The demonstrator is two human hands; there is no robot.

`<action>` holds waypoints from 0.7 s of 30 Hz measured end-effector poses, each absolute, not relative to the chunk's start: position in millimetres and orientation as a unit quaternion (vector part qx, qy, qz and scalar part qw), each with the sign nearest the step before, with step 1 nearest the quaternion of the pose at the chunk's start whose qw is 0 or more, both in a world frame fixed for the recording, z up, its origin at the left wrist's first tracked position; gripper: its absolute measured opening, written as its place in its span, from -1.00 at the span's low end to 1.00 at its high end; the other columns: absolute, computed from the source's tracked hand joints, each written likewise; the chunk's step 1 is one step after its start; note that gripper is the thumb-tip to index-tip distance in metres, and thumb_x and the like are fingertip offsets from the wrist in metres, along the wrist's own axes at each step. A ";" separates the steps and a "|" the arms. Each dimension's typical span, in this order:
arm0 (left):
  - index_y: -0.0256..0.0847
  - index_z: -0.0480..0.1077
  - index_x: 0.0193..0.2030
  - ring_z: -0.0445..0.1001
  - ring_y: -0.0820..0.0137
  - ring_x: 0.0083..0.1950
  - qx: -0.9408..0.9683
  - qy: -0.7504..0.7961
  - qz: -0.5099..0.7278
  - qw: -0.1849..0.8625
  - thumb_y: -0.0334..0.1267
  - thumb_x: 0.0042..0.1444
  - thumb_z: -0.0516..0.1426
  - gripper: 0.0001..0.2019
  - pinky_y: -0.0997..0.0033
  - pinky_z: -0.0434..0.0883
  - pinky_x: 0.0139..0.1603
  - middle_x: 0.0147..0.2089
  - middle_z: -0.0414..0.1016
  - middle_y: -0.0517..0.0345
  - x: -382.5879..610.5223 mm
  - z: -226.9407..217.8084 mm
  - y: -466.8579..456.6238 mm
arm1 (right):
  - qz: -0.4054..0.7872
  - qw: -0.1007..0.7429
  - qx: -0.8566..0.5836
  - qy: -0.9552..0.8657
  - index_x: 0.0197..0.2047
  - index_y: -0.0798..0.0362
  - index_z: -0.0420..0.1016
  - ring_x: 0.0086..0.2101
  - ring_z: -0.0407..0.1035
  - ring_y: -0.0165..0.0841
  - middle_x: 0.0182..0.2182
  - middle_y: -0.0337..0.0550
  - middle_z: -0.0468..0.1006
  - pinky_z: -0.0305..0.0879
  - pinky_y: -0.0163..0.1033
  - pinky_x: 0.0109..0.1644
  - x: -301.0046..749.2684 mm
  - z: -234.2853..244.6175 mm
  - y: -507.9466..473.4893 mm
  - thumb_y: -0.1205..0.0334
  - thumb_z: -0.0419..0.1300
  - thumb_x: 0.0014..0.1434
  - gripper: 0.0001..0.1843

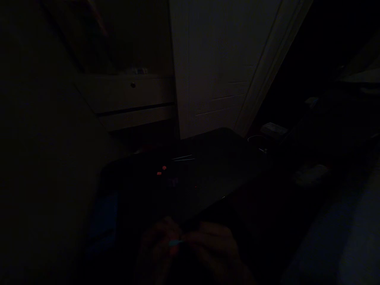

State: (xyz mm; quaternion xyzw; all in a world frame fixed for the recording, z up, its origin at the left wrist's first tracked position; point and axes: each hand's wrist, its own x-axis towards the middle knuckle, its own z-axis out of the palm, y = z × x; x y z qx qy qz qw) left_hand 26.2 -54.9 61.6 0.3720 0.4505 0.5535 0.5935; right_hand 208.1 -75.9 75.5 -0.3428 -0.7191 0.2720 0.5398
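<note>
The room is very dark. My left hand (158,241) is at the bottom middle, its fingers closed around a small reddish piece (173,250). A thin teal strip (175,242) lies against that piece and points right. The fingers of my right hand (212,241) are pinched together at the strip's right end; whether they grip it cannot be made out. Beyond my hands, two small orange-red pieces (162,170) lie on the dark table (213,158). Near them are two thin pale sticks (183,158) and a dim purplish object (172,182).
A bluish flat rectangle (103,217) lies at the left. Behind the table stand a drawer unit (133,93) with a round lock or knob and a pale door (216,71). To the right are a small box (273,130) and a light fabric-like surface (350,237).
</note>
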 end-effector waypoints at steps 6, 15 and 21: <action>-0.14 0.51 -0.57 0.51 0.28 -0.42 0.323 0.493 0.581 0.561 -0.14 -0.26 0.46 -0.76 0.28 0.52 -0.35 -0.49 0.55 0.15 27.1 47.8 -60.5 | 0.253 0.474 -0.305 -0.786 0.41 -0.23 0.36 -0.30 0.58 -0.35 -0.20 -0.24 0.63 0.60 -0.32 -0.21 215.7 82.6 -71.2 0.25 0.12 0.51 -0.54; -0.09 0.50 -0.55 0.54 0.25 -0.39 0.321 0.489 0.603 0.542 -0.03 -0.24 0.43 -0.73 0.28 0.52 -0.40 -0.45 0.57 0.15 28.4 30.7 -61.0 | 0.231 0.448 -0.352 -0.789 0.53 -0.36 0.15 -0.29 0.60 -0.33 -0.19 -0.24 0.66 0.63 -0.31 -0.23 215.5 78.7 -80.3 0.26 0.07 0.51 -0.38; -0.10 0.51 -0.50 0.54 0.26 -0.39 0.323 0.486 0.604 0.543 -0.03 -0.22 0.45 -0.72 0.29 0.52 -0.39 -0.43 0.57 0.16 24.3 24.4 -59.1 | 0.150 0.555 -0.437 -0.691 0.44 -0.39 0.30 -0.18 0.63 -0.25 -0.06 -0.19 0.67 0.66 -0.24 -0.16 212.2 60.5 -90.6 0.30 0.18 0.44 -0.41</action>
